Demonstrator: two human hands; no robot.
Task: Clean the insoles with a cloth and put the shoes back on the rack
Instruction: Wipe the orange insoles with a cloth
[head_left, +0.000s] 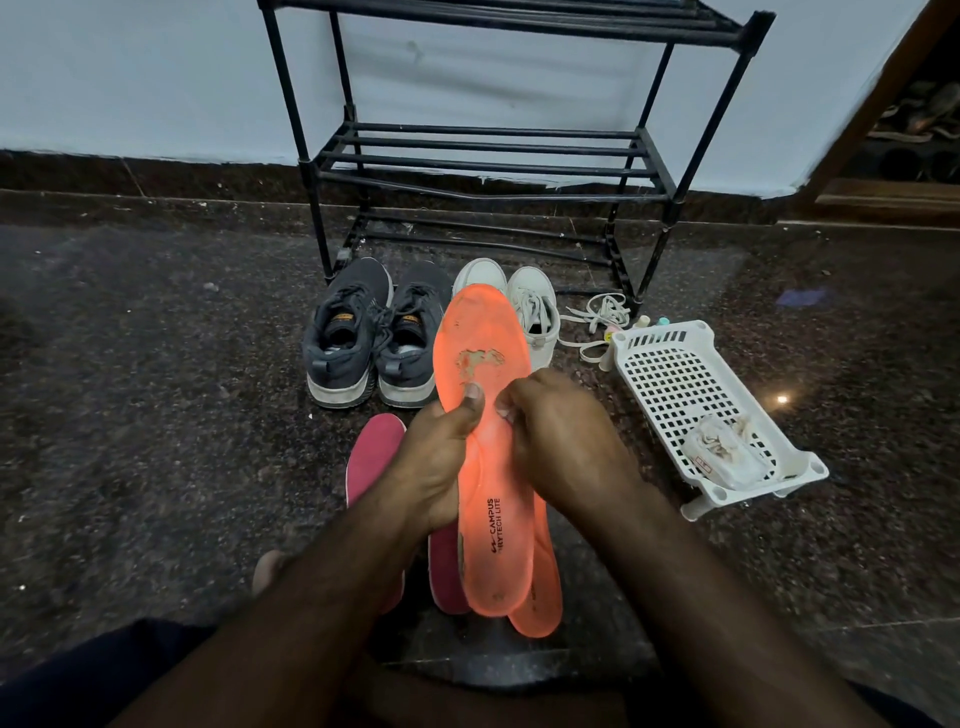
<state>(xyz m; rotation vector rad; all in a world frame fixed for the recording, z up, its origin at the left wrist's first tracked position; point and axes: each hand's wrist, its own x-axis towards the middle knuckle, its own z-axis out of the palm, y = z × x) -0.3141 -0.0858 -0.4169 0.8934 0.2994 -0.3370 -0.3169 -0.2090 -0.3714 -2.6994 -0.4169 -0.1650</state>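
Orange insole (488, 415), printed side up, held above the floor: left hand (441, 457) grips its left edge, thumb on top; right hand (561, 441) curls round its right edge. Beneath it: second orange insole (545, 587) and two pink insoles (371, 457). Beyond the held insole: grey shoes (363, 332), white shoes (535, 312), then black rack (493, 156). Right of it: white basket (691, 384).
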